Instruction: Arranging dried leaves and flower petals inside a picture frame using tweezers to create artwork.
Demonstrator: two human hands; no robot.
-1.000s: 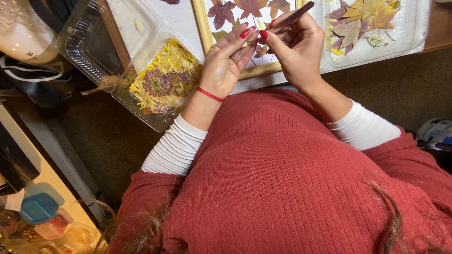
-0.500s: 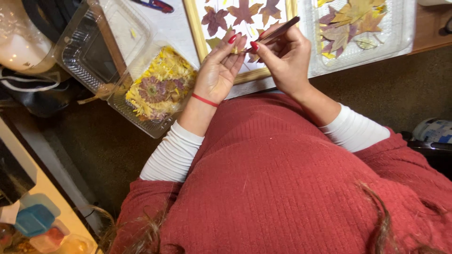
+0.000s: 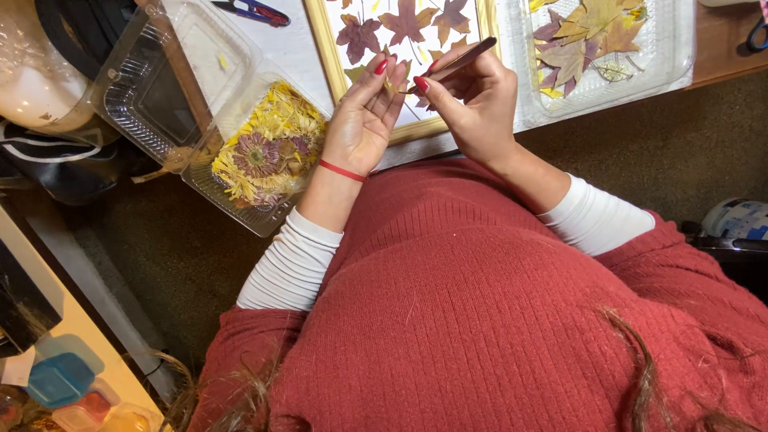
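nearest, a red knitted sweater [image 3: 480,320] fills the lower view. beyond it the left hand [image 3: 364,120] has its fingers curled narrowly, pinching a small yellow leaf piece [image 3: 392,82]. just right, the right hand [image 3: 472,96] grips a thin brown stick [image 3: 460,60], its tip meeting the leaf piece. left of the hands sits a clear container of dried flowers [image 3: 268,152]. farther off lies a gold frame [image 3: 400,132] with pressed leaves, and right of it a clear tray of leaves [image 3: 664,56].
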